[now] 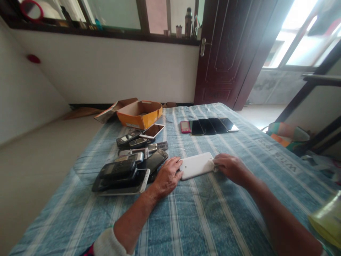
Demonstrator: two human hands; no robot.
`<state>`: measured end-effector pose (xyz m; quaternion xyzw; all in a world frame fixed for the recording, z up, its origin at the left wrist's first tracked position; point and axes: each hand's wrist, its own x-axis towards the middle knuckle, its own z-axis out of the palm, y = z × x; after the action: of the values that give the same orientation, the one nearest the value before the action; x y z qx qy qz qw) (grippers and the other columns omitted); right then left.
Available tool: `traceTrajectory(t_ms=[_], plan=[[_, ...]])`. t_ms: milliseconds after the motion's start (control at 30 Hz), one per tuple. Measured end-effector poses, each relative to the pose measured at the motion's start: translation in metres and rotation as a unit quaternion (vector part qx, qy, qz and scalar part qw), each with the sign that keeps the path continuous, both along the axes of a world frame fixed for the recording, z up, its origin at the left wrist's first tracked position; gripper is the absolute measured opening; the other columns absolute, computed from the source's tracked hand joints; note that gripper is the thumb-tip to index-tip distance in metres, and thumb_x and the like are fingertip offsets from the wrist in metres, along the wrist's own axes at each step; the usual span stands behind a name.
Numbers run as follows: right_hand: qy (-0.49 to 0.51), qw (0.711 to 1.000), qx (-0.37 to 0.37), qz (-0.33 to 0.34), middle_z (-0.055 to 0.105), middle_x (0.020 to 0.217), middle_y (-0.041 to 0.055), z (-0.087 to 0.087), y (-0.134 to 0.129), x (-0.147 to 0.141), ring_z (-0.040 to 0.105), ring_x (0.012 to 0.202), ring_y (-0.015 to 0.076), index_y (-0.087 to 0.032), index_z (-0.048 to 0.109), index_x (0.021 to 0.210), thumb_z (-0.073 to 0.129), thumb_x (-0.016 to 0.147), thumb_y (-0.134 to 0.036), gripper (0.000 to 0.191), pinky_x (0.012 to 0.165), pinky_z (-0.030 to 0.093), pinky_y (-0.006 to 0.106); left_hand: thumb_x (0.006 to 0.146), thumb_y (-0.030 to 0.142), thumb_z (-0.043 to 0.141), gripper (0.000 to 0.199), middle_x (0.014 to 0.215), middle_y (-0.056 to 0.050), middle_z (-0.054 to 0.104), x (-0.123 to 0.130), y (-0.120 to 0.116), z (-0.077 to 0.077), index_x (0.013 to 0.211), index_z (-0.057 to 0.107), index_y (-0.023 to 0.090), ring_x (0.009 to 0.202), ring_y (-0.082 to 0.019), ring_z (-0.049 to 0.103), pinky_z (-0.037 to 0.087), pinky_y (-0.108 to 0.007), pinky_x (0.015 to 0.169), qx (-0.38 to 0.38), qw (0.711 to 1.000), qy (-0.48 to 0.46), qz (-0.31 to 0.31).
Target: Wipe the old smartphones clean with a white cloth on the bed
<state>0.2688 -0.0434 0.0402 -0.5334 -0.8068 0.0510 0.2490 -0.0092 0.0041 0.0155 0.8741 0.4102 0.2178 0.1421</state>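
A white smartphone (196,165) lies back side up on the striped bedcover. My left hand (167,175) grips its left end, thumb at the near edge and fingers on the far side. At the phone's right end my right hand (230,168) is closed around a small white wad of cloth or tissue (214,167), pressed against the phone's edge. Close to my left hand sits a pile of old phones, including a black slider-like phone (118,169), a white-edged smartphone (144,182) and a dark smartphone (154,161).
Beyond the pile stands an open orange cardboard box (141,119). Dark smartphones (209,126) overlap in a row at the far side, with a pink small phone (185,127) at their left. Yellow translucent plastic (329,217) is at the right edge; a brown door (226,46) is behind.
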Motion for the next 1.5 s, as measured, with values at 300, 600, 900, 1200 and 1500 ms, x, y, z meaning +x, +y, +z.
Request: traceTrajectory(t_ms=[300,600,900,1200,1500], plan=[[0.075,0.996,-0.022,-0.052,0.067,0.087,0.0029,-0.006,0.007,0.014,0.062,0.079,0.0163,-0.022,0.069,0.083,0.052,0.081,-0.016,0.018,0.072,0.045,0.026,0.077,0.034,0.067,0.053,0.131,-0.018,0.055,0.002,-0.007,0.013,0.123,0.057,0.011,0.123,-0.032,0.047,0.037,-0.050,0.105,-0.006,1.000,0.019,-0.014],[0.077,0.995,-0.021,-0.062,0.065,0.081,0.0019,-0.007,0.008,0.014,0.061,0.075,0.0162,-0.022,0.067,0.080,0.051,0.081,-0.018,0.016,0.068,0.043,0.026,0.065,0.030,0.076,0.064,0.133,-0.018,0.053,0.003,-0.009,0.016,0.123,0.057,0.012,0.126,-0.034,0.045,0.035,-0.051,0.107,-0.028,0.999,0.015,-0.001],[0.081,0.994,-0.033,-0.059,0.065,0.082,0.0019,-0.006,0.007,0.013,0.061,0.076,0.0159,-0.021,0.067,0.081,0.051,0.082,-0.018,0.016,0.069,0.043,0.026,0.066,0.029,0.076,0.063,0.134,-0.018,0.053,0.002,-0.009,0.013,0.123,0.057,0.012,0.126,-0.034,0.045,0.034,-0.051,0.107,-0.028,1.000,-0.002,0.002],[0.073,0.995,-0.037,-0.054,0.064,0.082,0.0017,-0.008,0.007,0.014,0.060,0.077,0.0160,-0.022,0.067,0.083,0.051,0.083,-0.021,0.016,0.069,0.043,0.026,0.068,0.030,0.074,0.061,0.133,-0.017,0.054,0.000,-0.007,0.010,0.124,0.056,0.014,0.125,-0.033,0.046,0.035,-0.051,0.106,-0.009,1.000,0.001,-0.007],[0.057,0.996,-0.038,-0.053,0.063,0.081,0.0018,-0.006,0.006,0.011,0.060,0.076,0.0159,-0.022,0.067,0.080,0.050,0.082,-0.018,0.017,0.069,0.043,0.026,0.068,0.030,0.075,0.060,0.132,-0.017,0.054,0.001,-0.008,0.011,0.123,0.056,0.014,0.125,-0.032,0.047,0.035,-0.049,0.107,-0.003,1.000,0.012,0.006]])
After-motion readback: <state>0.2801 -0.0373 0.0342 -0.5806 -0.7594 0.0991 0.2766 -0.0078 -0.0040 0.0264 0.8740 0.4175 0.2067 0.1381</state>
